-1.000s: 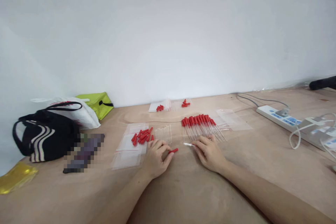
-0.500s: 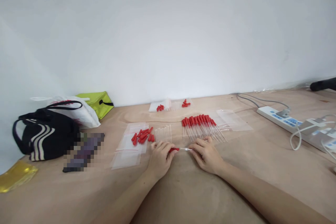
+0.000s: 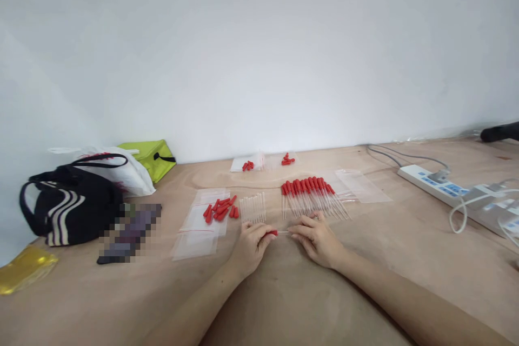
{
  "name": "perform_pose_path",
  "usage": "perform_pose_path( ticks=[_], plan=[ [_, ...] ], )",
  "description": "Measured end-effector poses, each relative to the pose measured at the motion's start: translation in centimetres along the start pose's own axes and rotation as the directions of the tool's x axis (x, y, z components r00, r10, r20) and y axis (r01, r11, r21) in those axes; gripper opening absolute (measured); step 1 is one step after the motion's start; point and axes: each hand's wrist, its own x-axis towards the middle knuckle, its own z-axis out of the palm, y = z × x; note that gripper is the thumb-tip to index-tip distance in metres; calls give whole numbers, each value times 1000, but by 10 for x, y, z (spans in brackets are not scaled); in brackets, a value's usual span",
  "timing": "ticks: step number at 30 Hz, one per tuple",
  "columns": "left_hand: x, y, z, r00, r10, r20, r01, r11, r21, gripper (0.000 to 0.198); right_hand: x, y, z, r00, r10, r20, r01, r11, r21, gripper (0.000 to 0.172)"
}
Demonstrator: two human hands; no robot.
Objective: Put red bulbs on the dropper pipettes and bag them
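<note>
"What's happening on the near side of the table (image 3: 389, 238)?"
"The left hand (image 3: 252, 244) and right hand (image 3: 316, 239) face each other, fingers curled in."
"Holding anything?"
"Left pinches a red bulb (image 3: 273, 233); right pinches a thin clear tube (image 3: 283, 232), end to end between them."
</note>
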Motion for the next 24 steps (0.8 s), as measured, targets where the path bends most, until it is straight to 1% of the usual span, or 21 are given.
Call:
perform_pose_path(
  ticks=[4,8,15,24],
  plan=[
    [0,0,-1,999,43,18,-44,999,10,17,3,4,1,999,-29,18,29,999,23,23],
    [0,2,-3,996,75,50,-76,997,20,20,5,5,2,998,-51,25,52,999,-7,23],
    [-1,-1,-1,994,106,4,-106,993,56,23,2,-1,6,999,-46,1,46,993,-110,22],
    [-2,3,0,994,99,35,-102,991,83,18,4,-11,7,999,9,49,-9,1000,-14,25]
  ],
)
